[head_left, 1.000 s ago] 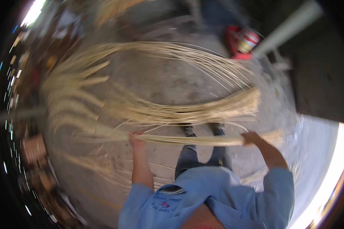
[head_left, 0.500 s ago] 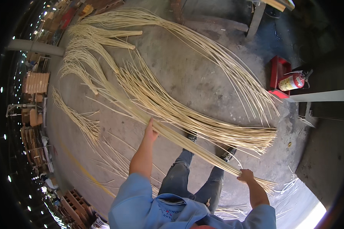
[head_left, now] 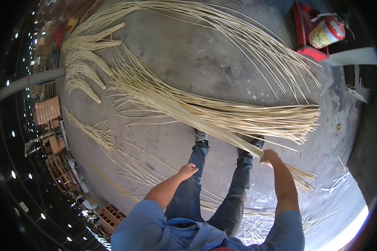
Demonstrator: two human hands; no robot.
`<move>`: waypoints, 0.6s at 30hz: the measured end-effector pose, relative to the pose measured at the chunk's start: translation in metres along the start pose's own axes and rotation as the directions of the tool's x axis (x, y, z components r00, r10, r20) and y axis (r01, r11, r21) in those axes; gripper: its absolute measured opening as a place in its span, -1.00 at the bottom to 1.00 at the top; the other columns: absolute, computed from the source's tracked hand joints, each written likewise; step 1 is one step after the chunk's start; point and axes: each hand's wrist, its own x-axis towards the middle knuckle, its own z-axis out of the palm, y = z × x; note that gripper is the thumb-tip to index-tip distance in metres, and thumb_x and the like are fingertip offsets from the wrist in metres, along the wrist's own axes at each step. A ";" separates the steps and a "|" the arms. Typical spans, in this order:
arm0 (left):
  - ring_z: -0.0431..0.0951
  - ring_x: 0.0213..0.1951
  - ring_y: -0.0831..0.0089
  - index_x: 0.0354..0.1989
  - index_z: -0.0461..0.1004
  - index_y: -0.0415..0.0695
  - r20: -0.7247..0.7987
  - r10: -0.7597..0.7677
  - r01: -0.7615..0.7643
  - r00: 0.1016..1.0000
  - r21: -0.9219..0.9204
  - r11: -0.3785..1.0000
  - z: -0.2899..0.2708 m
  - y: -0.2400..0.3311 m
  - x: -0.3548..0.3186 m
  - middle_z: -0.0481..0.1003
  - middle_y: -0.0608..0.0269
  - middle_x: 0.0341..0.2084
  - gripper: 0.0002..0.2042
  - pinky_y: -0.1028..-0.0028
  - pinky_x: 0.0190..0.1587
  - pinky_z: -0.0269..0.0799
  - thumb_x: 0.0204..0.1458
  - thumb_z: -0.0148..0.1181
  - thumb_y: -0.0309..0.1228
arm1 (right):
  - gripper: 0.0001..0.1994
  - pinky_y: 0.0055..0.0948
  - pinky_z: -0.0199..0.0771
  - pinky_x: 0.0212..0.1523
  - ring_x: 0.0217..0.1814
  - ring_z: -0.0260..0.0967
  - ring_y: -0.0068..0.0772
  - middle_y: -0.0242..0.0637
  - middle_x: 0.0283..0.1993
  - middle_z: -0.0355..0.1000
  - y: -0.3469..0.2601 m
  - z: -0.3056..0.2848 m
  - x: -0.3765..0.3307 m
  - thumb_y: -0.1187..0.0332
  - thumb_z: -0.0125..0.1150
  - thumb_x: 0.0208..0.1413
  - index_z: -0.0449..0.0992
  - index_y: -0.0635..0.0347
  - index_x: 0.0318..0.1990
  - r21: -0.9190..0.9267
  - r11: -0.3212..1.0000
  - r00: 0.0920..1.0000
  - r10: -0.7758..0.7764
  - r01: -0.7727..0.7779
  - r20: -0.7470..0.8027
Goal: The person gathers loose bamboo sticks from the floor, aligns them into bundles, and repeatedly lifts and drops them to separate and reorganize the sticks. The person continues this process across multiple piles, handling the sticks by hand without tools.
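My right hand (head_left: 270,158) is closed round a bundle of pale rattan canes (head_left: 232,136) near its right end. The loose tips fan out to the right below my wrist. From my grip the bundle slants up and left across a larger pile of canes (head_left: 255,118) on the floor, lying over or against it. My left hand (head_left: 188,171) is apart from the canes, in front of my left knee. Its fingers are curled in, and nothing shows in them. Both my shoes stand just below the pile.
Another long spread of canes (head_left: 234,31) arcs across the far floor. Several small tied bunches (head_left: 86,81) lie at the far left, with loose canes (head_left: 100,138) nearer. A fire extinguisher (head_left: 326,33) sits in a red stand (head_left: 300,25) at the far right. Wooden pallets (head_left: 109,217) stand lower left.
My left hand has let go of the bundle and drawn back toward my knee. The bundle's left part has dropped onto the pile; my right hand still grips its right end. The view has shifted.
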 end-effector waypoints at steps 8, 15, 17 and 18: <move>0.36 0.22 -0.03 0.04 0.53 -0.15 -0.128 0.157 -0.075 0.979 0.493 0.867 0.047 0.004 -0.016 0.45 -0.04 0.09 -0.57 0.12 0.25 0.33 0.07 0.30 -0.15 | -0.55 -0.14 0.51 0.18 0.17 0.50 -0.14 -0.21 0.05 0.59 0.025 0.028 0.049 0.16 0.31 -0.10 0.61 -0.03 0.03 -0.078 0.992 0.978 -0.108 0.095 -0.179; 0.34 0.20 -0.04 0.00 0.49 -0.15 -0.031 0.219 -0.161 0.975 0.584 0.796 0.081 0.040 -0.026 0.40 -0.01 0.11 -0.62 0.11 0.23 0.34 0.03 0.32 -0.27 | -0.75 -0.09 0.64 -0.21 -0.10 0.64 -0.14 -0.25 -0.16 0.66 0.019 0.057 0.102 0.23 0.40 -0.09 0.71 -0.02 -0.20 -0.015 0.999 0.935 0.042 -0.051 -0.353; 0.36 0.18 -0.03 -0.02 0.49 -0.15 -0.104 0.179 -0.081 0.978 0.607 0.790 0.086 0.031 -0.036 0.39 -0.01 0.10 -0.65 0.10 0.21 0.35 0.04 0.32 -0.29 | -0.71 -0.13 0.66 -0.23 -0.11 0.64 -0.11 -0.23 -0.19 0.66 -0.005 0.020 0.083 0.36 0.40 -0.18 0.71 0.03 -0.19 0.018 0.983 0.929 -0.168 0.184 -0.329; 0.36 0.17 -0.03 -0.02 0.48 -0.16 -0.101 0.175 -0.077 0.979 0.614 0.785 0.089 0.029 -0.038 0.40 0.00 0.10 -0.65 0.11 0.20 0.36 0.05 0.32 -0.30 | -0.68 -0.15 0.66 -0.22 -0.08 0.64 -0.10 -0.21 -0.20 0.65 -0.008 0.007 0.076 0.39 0.44 -0.24 0.71 0.07 -0.20 0.031 0.981 0.944 -0.177 0.193 -0.279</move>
